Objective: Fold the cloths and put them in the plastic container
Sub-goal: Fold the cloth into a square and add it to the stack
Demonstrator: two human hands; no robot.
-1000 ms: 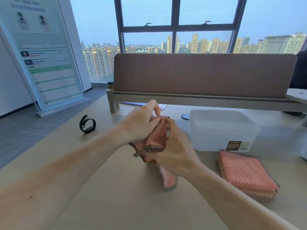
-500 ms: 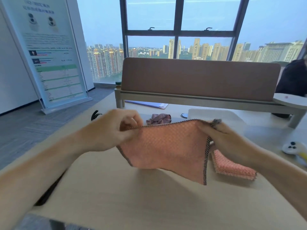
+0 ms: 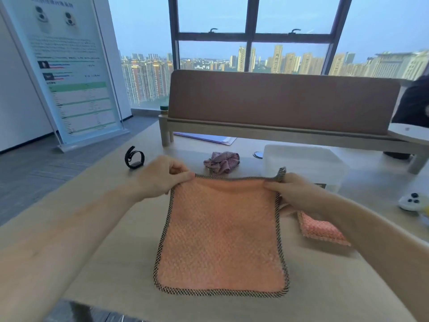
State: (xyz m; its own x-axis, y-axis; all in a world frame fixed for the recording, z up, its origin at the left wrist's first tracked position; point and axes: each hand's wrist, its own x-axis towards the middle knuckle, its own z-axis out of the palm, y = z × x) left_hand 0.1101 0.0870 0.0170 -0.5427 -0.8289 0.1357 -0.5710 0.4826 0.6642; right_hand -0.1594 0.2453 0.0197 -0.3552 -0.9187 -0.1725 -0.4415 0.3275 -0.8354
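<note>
Desk (image 3: 325,287) | orange cloth (image 3: 220,235) spread, hem near front edge | left hand (image 3: 162,177), right hand (image 3: 294,189) pinch far corners

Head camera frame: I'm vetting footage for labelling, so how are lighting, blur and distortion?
Head view: soft daylight from the window, no glare; wide-angle distortion tilts the poster near the edge; the orange cloth, pinched by the left hand and right hand, looks slightly soft.

Rightward: plastic container (image 3: 301,169), folded cloth (image 3: 321,230)
</note>
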